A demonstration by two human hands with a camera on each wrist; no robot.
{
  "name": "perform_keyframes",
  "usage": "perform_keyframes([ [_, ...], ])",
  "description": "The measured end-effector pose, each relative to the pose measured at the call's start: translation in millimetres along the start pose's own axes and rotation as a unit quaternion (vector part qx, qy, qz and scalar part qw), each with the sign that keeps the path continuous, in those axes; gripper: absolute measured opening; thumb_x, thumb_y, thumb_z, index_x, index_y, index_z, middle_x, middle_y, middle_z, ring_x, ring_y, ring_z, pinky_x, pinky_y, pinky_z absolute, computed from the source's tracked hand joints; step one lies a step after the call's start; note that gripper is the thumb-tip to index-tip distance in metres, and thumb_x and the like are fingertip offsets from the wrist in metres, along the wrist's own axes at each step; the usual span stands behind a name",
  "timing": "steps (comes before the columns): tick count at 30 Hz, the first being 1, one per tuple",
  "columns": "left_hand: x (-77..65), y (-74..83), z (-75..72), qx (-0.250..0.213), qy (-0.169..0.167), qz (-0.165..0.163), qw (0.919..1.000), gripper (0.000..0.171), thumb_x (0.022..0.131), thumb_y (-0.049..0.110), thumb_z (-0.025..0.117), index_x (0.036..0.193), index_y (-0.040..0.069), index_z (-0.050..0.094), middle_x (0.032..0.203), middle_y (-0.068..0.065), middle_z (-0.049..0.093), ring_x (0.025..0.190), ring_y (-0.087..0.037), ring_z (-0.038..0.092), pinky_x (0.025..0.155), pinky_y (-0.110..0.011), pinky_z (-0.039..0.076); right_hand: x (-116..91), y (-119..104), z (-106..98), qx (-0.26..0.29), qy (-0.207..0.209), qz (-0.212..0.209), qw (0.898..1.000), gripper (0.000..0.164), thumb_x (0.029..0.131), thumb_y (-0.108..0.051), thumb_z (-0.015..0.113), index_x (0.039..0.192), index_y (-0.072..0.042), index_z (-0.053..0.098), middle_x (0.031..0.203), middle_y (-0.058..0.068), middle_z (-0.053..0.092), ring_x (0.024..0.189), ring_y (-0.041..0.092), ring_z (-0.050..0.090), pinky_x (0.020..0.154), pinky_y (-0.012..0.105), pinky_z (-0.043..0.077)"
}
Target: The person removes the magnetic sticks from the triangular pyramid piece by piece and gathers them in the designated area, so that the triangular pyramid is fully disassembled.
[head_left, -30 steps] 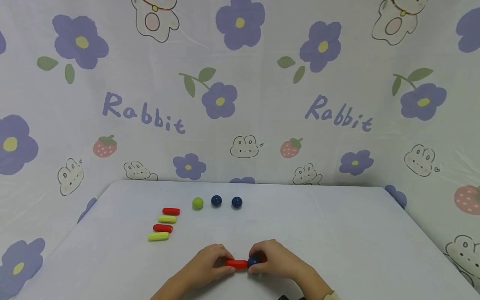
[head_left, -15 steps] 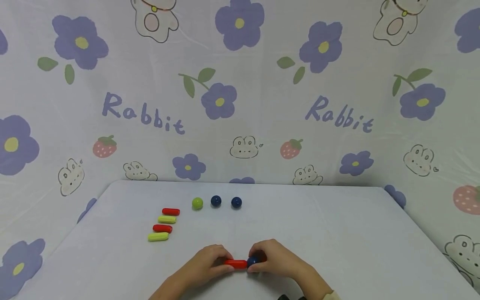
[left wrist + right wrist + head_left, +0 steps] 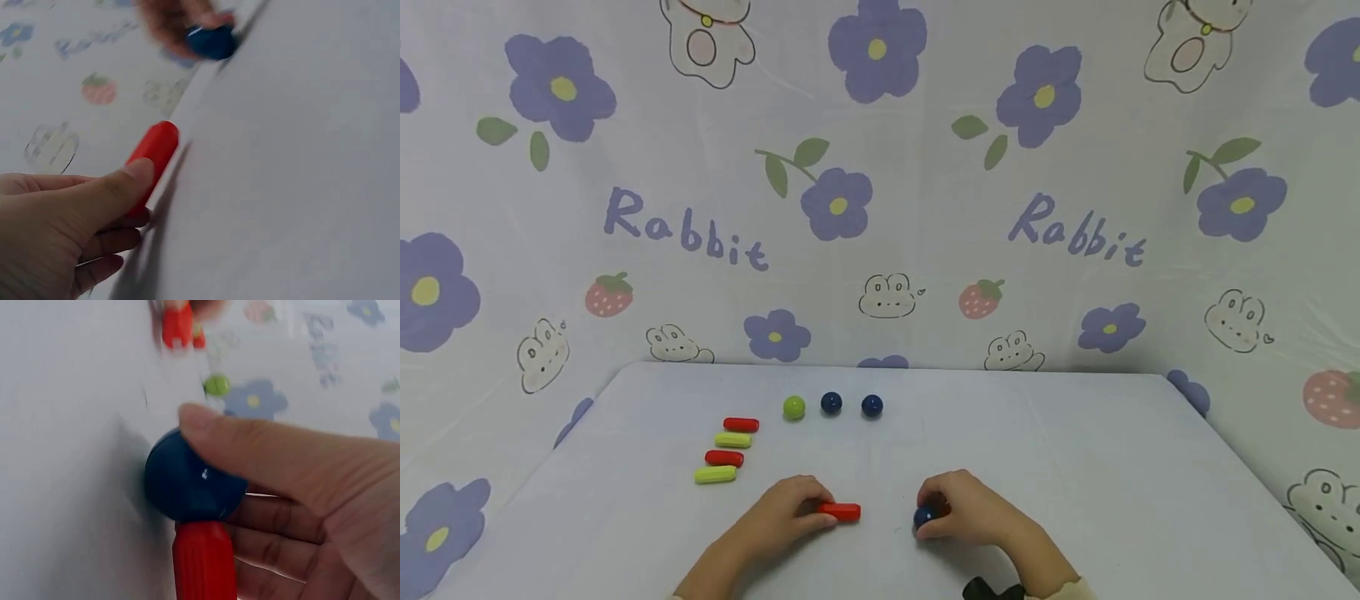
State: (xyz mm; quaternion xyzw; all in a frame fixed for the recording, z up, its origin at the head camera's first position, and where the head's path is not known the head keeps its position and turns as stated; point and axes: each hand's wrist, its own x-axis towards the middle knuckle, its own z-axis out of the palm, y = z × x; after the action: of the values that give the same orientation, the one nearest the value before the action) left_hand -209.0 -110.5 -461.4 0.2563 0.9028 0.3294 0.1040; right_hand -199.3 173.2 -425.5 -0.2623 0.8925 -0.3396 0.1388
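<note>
My left hand [image 3: 775, 518] pinches a short red stick [image 3: 842, 512] between thumb and fingers, its free end pointing right. Across a gap, my right hand [image 3: 976, 510] grips a dark blue ball [image 3: 924, 517]. In the right wrist view a second red stick [image 3: 205, 565] joins the ball's near side and runs along under the palm; the head view mostly hides it. The left wrist view shows the thumb lying along the first red stick [image 3: 156, 150], with the blue ball [image 3: 212, 42] well apart from its tip.
Behind the hands a green ball [image 3: 793, 407] and two dark blue balls [image 3: 831, 403] stand in a row on the white table [image 3: 1037, 442]. Red sticks [image 3: 725, 458] and yellow-green sticks [image 3: 715, 474] lie stacked at the left. A patterned cloth [image 3: 880, 208] hangs behind the table.
The first red stick and the blue ball were touching; now they are apart. My left hand has moved left with the stick, my right hand slightly right with the ball.
</note>
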Motion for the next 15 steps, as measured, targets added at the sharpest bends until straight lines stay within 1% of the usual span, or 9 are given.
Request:
perform_keyframes([
  [2,-2.7,-10.9,-6.8,-0.005,0.016,-0.012,0.9998,0.024,0.083,0.033,0.068,0.102,0.017,0.067,0.091,0.010,0.060,0.086,-0.008,0.051,0.083,-0.032,0.049,-2.4,5.1,-3.5,-0.008,0.011,0.003,1.000,0.023,0.076,-0.020,0.077,0.090,-0.006,0.066,0.084,0.000,0.065,0.074,0.008,0.054,0.066,0.022,0.046],
  [5,-5.4,-19.0,-14.6,-0.020,0.020,-0.018,0.9994,0.021,0.081,0.028,0.071,0.099,0.018,0.068,0.091,0.008,0.062,0.087,-0.012,0.053,0.085,-0.037,0.050,-3.1,8.4,-4.8,-0.005,0.011,0.003,1.000,0.024,0.077,-0.022,0.076,0.091,-0.006,0.066,0.086,0.001,0.066,0.076,0.010,0.055,0.067,0.023,0.046],
  [8,-6.3,-18.4,-19.5,-0.025,0.013,-0.025,0.9993,0.020,0.081,0.026,0.072,0.098,0.018,0.069,0.090,0.007,0.062,0.088,-0.013,0.054,0.086,-0.040,0.050,-2.1,7.2,-4.7,0.005,0.008,-0.001,1.000,0.025,0.077,-0.023,0.075,0.093,-0.005,0.066,0.088,0.002,0.066,0.077,0.011,0.056,0.067,0.023,0.046],
  [11,-7.6,-16.4,-23.4,-0.019,0.011,-0.038,0.9991,0.019,0.080,0.022,0.072,0.098,0.018,0.069,0.092,0.007,0.063,0.089,-0.014,0.054,0.087,-0.041,0.050,-1.5,6.3,-5.2,0.008,0.006,0.000,1.000,0.025,0.078,-0.023,0.075,0.094,-0.005,0.066,0.087,0.002,0.066,0.077,0.011,0.056,0.066,0.023,0.046],
  [15,-12.0,-15.9,-30.6,-0.014,0.009,-0.070,0.9974,0.018,0.079,0.020,0.073,0.096,0.019,0.068,0.092,0.007,0.062,0.091,-0.015,0.053,0.087,-0.042,0.050,-1.1,6.4,-5.3,0.007,0.005,0.000,1.000,0.025,0.078,-0.022,0.075,0.093,-0.005,0.066,0.087,0.002,0.066,0.076,0.011,0.055,0.065,0.023,0.046],
])
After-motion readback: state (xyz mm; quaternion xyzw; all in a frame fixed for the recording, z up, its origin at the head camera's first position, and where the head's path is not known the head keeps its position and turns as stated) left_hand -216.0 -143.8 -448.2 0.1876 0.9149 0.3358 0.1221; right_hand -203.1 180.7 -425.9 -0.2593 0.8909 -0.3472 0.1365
